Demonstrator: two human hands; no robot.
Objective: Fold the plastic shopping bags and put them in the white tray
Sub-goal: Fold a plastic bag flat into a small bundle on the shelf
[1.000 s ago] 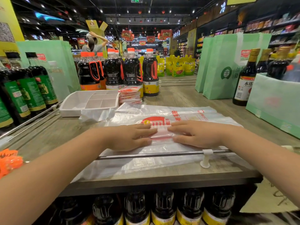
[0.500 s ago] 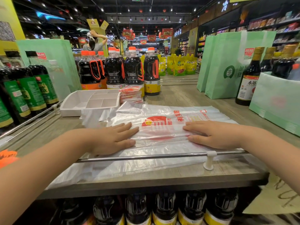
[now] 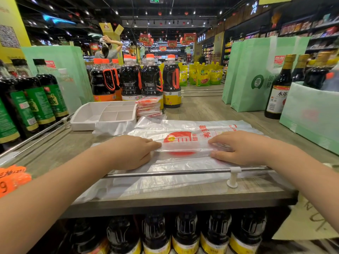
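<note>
The thin, crinkly, translucent plastic bag point(image 3: 185, 139), printed red, lay flat on the wood-grain surface point(image 3: 211, 110). The left hand point(image 3: 128, 153) and right hand point(image 3: 244, 147) pressed its folded strip, fingers straight. The rigid, compartmented white tray point(image 3: 80, 121) sat at eleven o'clock.

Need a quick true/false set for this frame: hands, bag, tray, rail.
1. Both the left hand and the right hand touch the plastic bag. True.
2. Folded bags lie in the white tray. False: no bags show in its compartments. The stack of folded bags sits beside the tray, on its right.
3. The plastic bag runs under the metal rail. True.
4. The white tray stands to the right of both hands. False: it is behind them, on the left.
</note>
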